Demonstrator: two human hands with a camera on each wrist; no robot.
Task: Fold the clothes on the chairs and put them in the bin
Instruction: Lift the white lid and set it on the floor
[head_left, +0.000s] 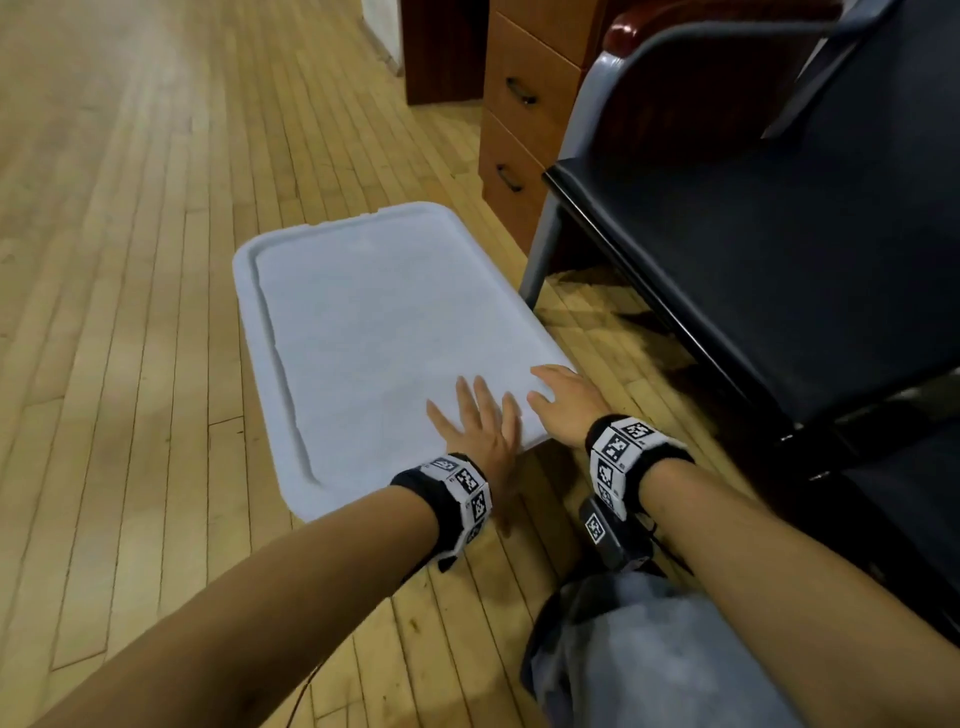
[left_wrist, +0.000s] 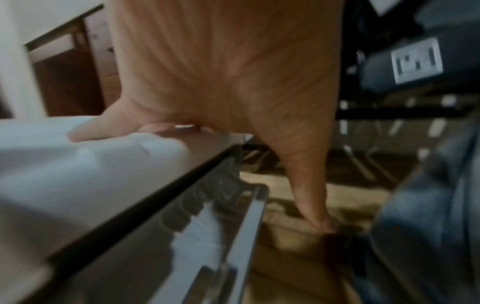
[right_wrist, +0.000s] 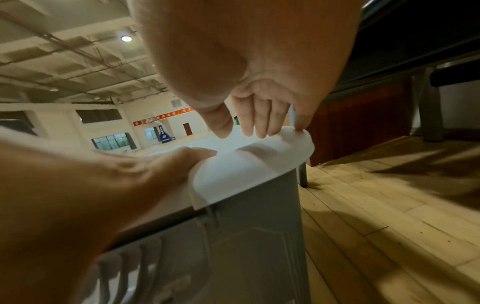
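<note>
A person is kneeling on a wooden floor with both hands lying on the near right corner of a white lid that is covering the grey bin; the left hand is resting flat with fingers spread and straight, gripping nothing, its thumb hanging off the edge in the left wrist view; the right hand is sitting at the very corner, its fingertips pointing down onto the lid's surface without curling round anything; the dark chair just beside the bin is showing a bare seat, and no clothes are appearing in any view, so whether they are lying inside the bin cannot be told. Judging from this, the lid is either being pressed shut or about to be lifted; with both hands crowding one corner, pressure is likely landing unevenly, so the far edge may be popping up or staying unseated; a lift from this corner alone risks flexing the thin lid or tipping the bin toward the chair leg standing near it.
</note>
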